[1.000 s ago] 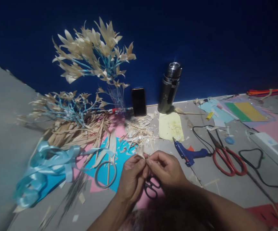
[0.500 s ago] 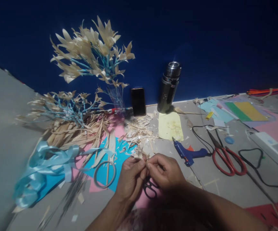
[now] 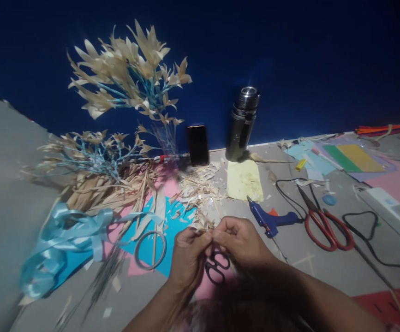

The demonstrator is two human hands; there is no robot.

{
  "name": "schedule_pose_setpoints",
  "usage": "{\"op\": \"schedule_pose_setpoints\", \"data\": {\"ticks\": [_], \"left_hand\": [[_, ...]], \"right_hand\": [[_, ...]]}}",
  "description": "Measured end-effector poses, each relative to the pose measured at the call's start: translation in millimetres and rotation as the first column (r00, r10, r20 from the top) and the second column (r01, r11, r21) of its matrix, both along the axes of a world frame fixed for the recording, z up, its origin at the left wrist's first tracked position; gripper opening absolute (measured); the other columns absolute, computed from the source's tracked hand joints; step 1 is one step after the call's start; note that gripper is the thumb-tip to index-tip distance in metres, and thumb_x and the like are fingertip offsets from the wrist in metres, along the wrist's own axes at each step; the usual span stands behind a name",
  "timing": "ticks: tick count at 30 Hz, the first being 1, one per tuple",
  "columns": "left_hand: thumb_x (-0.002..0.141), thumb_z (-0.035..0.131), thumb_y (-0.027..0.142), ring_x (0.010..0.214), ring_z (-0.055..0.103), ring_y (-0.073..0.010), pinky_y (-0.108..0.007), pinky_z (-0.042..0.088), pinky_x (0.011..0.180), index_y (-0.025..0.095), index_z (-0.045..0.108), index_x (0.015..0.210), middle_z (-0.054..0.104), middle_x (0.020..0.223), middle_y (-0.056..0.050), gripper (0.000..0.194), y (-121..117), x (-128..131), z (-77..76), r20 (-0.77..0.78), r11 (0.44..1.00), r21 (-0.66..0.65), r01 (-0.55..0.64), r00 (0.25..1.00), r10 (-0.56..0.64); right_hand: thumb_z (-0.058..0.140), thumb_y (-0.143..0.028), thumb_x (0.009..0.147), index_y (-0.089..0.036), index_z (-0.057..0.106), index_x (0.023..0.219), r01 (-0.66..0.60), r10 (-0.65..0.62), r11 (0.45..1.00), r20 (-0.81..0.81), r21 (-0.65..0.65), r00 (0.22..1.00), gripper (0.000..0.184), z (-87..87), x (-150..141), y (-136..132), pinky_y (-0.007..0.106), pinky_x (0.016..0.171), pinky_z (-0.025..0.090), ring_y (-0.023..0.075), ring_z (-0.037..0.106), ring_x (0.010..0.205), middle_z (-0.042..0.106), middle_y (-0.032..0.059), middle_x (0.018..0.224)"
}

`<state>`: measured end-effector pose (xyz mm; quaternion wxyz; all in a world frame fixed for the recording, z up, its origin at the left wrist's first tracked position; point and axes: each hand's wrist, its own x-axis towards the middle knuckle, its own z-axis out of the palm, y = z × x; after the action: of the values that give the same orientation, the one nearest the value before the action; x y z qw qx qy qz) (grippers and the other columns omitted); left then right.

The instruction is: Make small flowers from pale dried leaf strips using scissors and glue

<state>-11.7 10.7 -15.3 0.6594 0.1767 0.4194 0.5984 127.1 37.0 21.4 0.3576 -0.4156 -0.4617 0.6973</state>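
Note:
My left hand (image 3: 188, 256) and my right hand (image 3: 244, 243) meet at the middle front, thumbs and fingertips pinched together. Between them is a small pale piece of dried husk (image 3: 203, 222), mostly covered by the fingers and hard to tell from the scraps behind it. Just below the hands, black scissors handles (image 3: 216, 272) lie on pink paper; their blades are hidden. To the right of my right hand rests a blue glue gun (image 3: 272, 220). Left of my left hand are a ring-shaped roll (image 3: 136, 251) and blue paper (image 3: 174, 235).
Husk flowers on blue stems (image 3: 130, 64) stand at the back left, above dried husks (image 3: 89, 196) and light blue ribbon (image 3: 47, 258). A phone (image 3: 198, 145) and a flask (image 3: 241, 127) stand by the wall. Red-handled scissors (image 3: 347, 237), cords and a power strip (image 3: 390, 212) lie right.
Both hands stay together, with small finger shifts. The husk piece has sunk lower between the fingertips and shows less. More of the black scissors handles is visible, and the view has shifted slightly.

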Motion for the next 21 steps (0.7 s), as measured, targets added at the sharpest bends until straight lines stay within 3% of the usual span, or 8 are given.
{"op": "schedule_pose_setpoints", "data": {"ticks": [5,10,17,21], "left_hand": [[0.073,0.085,0.022,0.053,0.055,-0.0111,-0.024,0.046,0.053,0.016,0.07,0.066,0.058,0.058,0.003,0.018,-2,-10,7.9,-0.232,0.991,0.135,0.019,0.973,0.013],[0.076,0.078,0.012,0.067,0.058,-0.0139,-0.023,0.047,0.057,0.018,0.071,0.062,0.062,0.076,-0.001,0.016,-4,-21,15.2,-0.531,0.916,0.4,0.037,0.824,0.199],[0.074,0.076,0.003,0.069,0.062,-0.0148,-0.023,0.051,0.062,0.024,0.079,0.076,0.069,0.075,-0.001,0.021,-2,-22,15.9,-0.604,0.795,0.594,0.122,0.721,0.34],[0.075,0.074,0.003,0.067,0.064,-0.0149,-0.023,0.051,0.061,0.023,0.079,0.073,0.07,0.072,-0.001,0.021,0,-21,16.6,-0.615,0.782,0.605,0.15,0.712,0.34]], "right_hand": [[0.079,-0.043,0.077,-0.015,0.063,0.07,-0.044,0.042,0.999,-0.064,-0.032,0.997,0.032,-2.8,2,2,0.023,0.056,0.047,0.013,0.062,0.057,0.069,0.0025,0.065],[0.078,-0.031,0.078,-0.015,0.068,0.08,-0.055,0.058,0.994,-0.029,0.1,0.998,0.019,-7.9,3,1,0.023,0.059,0.045,0.0123,0.059,0.061,0.068,0.0004,0.07],[0.068,-0.019,0.08,-0.017,0.068,0.074,0.003,-0.054,0.927,0.125,0.376,0.991,0.006,-12.0,3,0,0.023,0.06,0.044,0.0133,0.059,0.064,0.067,0.0007,0.072],[0.065,-0.015,0.081,-0.017,0.066,0.071,-0.023,-0.065,0.878,0.167,0.478,0.984,0.01,-12.2,4,-1,0.023,0.061,0.042,0.0126,0.057,0.064,0.066,0.0003,0.071]]}}
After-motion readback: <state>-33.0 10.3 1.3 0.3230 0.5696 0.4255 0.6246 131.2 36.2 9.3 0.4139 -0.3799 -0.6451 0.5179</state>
